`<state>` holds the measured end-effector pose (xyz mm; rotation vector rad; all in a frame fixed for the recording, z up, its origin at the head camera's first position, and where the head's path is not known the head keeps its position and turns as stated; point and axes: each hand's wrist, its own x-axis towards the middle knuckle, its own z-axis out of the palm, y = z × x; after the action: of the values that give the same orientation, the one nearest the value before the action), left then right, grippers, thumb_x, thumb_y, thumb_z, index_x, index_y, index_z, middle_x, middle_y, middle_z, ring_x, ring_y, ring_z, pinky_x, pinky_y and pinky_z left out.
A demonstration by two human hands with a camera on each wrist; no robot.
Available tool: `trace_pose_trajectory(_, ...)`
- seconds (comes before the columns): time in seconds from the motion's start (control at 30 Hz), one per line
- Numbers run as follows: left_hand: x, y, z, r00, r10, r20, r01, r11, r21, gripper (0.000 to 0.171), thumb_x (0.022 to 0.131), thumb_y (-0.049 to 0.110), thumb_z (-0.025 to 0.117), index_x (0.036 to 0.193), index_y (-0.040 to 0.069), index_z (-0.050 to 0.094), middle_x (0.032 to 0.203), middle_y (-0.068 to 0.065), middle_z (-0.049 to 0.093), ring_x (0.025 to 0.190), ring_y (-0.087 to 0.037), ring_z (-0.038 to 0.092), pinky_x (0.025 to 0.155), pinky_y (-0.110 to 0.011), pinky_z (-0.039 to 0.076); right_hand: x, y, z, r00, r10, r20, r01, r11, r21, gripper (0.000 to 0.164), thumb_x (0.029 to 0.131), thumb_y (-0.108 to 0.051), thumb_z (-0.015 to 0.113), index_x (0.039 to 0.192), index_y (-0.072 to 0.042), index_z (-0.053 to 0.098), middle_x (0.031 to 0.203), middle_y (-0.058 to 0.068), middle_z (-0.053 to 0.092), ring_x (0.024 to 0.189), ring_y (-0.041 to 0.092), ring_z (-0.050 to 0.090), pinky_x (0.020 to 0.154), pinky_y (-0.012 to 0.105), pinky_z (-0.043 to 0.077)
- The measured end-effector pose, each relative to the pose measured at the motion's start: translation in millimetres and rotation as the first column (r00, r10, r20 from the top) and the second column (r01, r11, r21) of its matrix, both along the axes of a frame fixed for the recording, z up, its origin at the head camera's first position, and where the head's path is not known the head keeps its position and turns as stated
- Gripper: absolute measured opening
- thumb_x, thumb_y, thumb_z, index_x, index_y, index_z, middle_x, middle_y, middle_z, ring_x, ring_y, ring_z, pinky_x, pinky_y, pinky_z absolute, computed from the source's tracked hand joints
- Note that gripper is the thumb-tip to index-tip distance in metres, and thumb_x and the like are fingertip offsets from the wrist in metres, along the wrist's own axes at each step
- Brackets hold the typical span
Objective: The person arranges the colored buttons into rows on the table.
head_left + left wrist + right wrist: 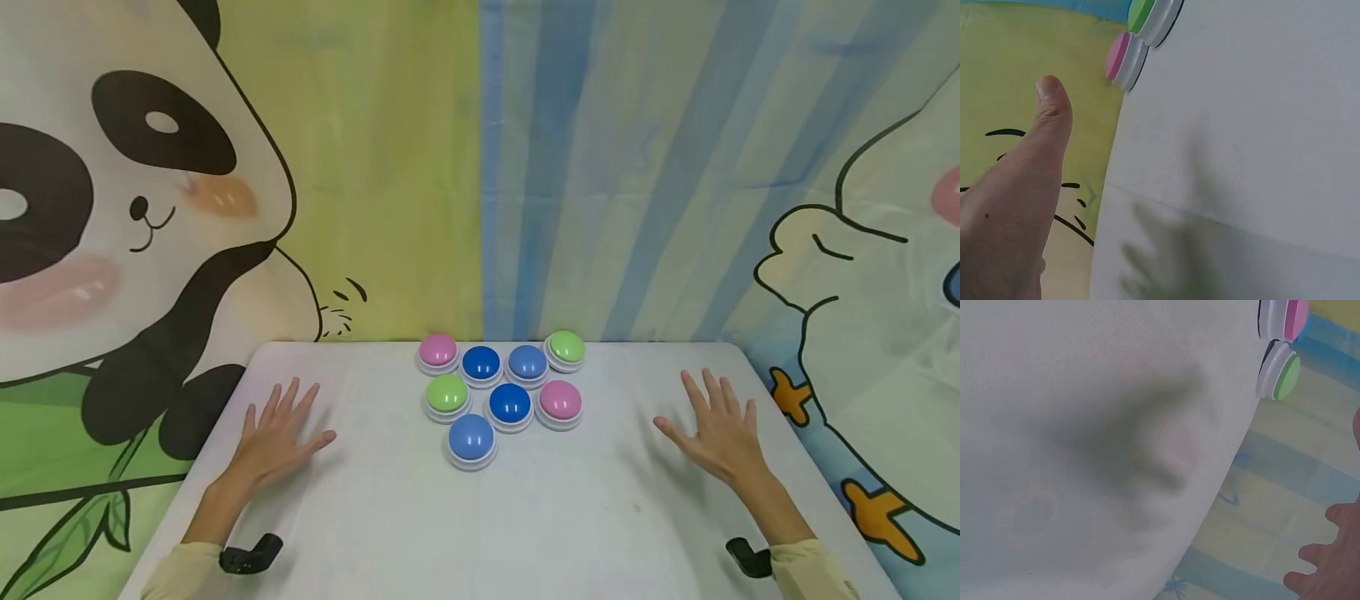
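Note:
Several round push buttons with coloured domes and white bases are grouped at the far middle of the table. A light blue button (471,437) sits nearest, with a green button (447,393), a dark blue button (509,403) and a pink button (560,400) behind it. Farther back are another pink button (438,351), a dark blue one, a light blue one and a green button (566,347). My left hand (277,437) is spread above the table left of the group, holding nothing. To the right, my right hand (720,433) has its fingers spread, apart from every button.
The white table (360,533) ends at a back edge close behind the buttons. A printed curtain (390,167) with a panda and another cartoon figure hangs behind and beside it. Black wrist cameras (251,556) sit at both cuffs.

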<state>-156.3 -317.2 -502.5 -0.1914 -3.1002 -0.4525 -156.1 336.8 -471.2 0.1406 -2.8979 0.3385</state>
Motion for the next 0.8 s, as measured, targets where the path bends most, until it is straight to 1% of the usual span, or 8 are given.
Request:
trace_pose_trajectory(0.1, 1.6, 3.1, -2.4, 1.000, -0.003, 0.003, 0.003, 1.000, 0.007, 0.091, 0.087, 0.068, 0.050, 0.156, 0.018, 0.018, 0.162, -0.021, 0.008, 0.147, -0.049, 0.005, 0.108, -0.076, -0.001, 0.3, -1.0, 0.4, 1.000, -0.003, 0.001, 0.003, 1.000, 0.004, 0.095, 0.084, -0.064, 0.057, 0.154, -0.012, 0.021, 0.156, 0.030, 0.021, 0.140, 0.055, 0.017, 0.102, 0.083, 0.007)
trace_pose_trajectory(0.27, 3.8, 9.8, -6.7, 1.000, -0.012, 0.004, 0.012, 1.000, 0.022, 0.090, 0.087, 0.067, 0.052, 0.155, 0.018, 0.020, 0.162, -0.022, 0.011, 0.147, -0.049, 0.007, 0.108, -0.077, 0.001, 0.1, -8.1, -0.3, 1.000, 0.008, 0.007, -0.008, 1.000, -0.018, 0.095, 0.084, -0.063, 0.057, 0.155, -0.012, 0.021, 0.156, 0.030, 0.020, 0.141, 0.055, 0.016, 0.103, 0.082, 0.007)
trace_pose_trajectory(0.47, 8.5, 20.8, -13.5, 1.000, -0.022, 0.006, 0.021, 0.999, 0.036, 0.088, 0.086, 0.064, 0.056, 0.155, 0.019, 0.023, 0.161, -0.021, 0.016, 0.146, -0.049, 0.012, 0.108, -0.076, 0.004, -0.3, -27.7, -4.1, 0.999, 0.026, 0.026, -0.025, 0.999, -0.044, 0.094, 0.084, -0.062, 0.058, 0.154, -0.012, 0.022, 0.156, 0.029, 0.021, 0.141, 0.054, 0.017, 0.103, 0.082, 0.008)
trace_pose_trajectory(0.53, 8.2, 26.6, -14.9, 1.000, -0.021, 0.003, 0.021, 0.999, 0.033, 0.088, 0.086, 0.063, 0.056, 0.155, 0.020, 0.022, 0.161, -0.020, 0.016, 0.147, -0.048, 0.012, 0.109, -0.076, 0.005, -1.5, -35.7, -4.0, 0.999, 0.032, 0.027, -0.030, 0.998, -0.056, 0.093, 0.084, -0.062, 0.058, 0.155, -0.013, 0.022, 0.157, 0.028, 0.021, 0.142, 0.053, 0.017, 0.103, 0.081, 0.008)
trace_pose_trajectory(0.67, 1.6, 49.1, -12.9, 0.999, -0.038, -0.008, 0.038, 0.998, 0.045, 0.086, 0.087, 0.060, 0.058, 0.155, 0.020, 0.024, 0.162, -0.019, 0.017, 0.147, -0.047, 0.012, 0.110, -0.075, 0.006, -7.5, -52.1, -4.4, 0.999, 0.047, 0.024, -0.045, 0.997, -0.065, 0.092, 0.084, -0.062, 0.058, 0.154, -0.015, 0.024, 0.157, 0.027, 0.022, 0.143, 0.052, 0.018, 0.105, 0.080, 0.009)
trace_pose_trajectory(0.8, -8.3, 79.3, -7.9, 0.996, -0.084, -0.011, 0.084, 0.995, 0.047, 0.085, 0.087, 0.061, 0.057, 0.155, 0.022, 0.024, 0.162, -0.016, 0.017, 0.148, -0.044, 0.012, 0.112, -0.074, 0.008, -17.1, -72.4, -7.7, 0.997, 0.073, 0.039, -0.070, 0.995, -0.064, 0.089, 0.084, -0.062, 0.057, 0.153, -0.016, 0.026, 0.158, 0.026, 0.022, 0.143, 0.051, 0.017, 0.107, 0.079, 0.007)
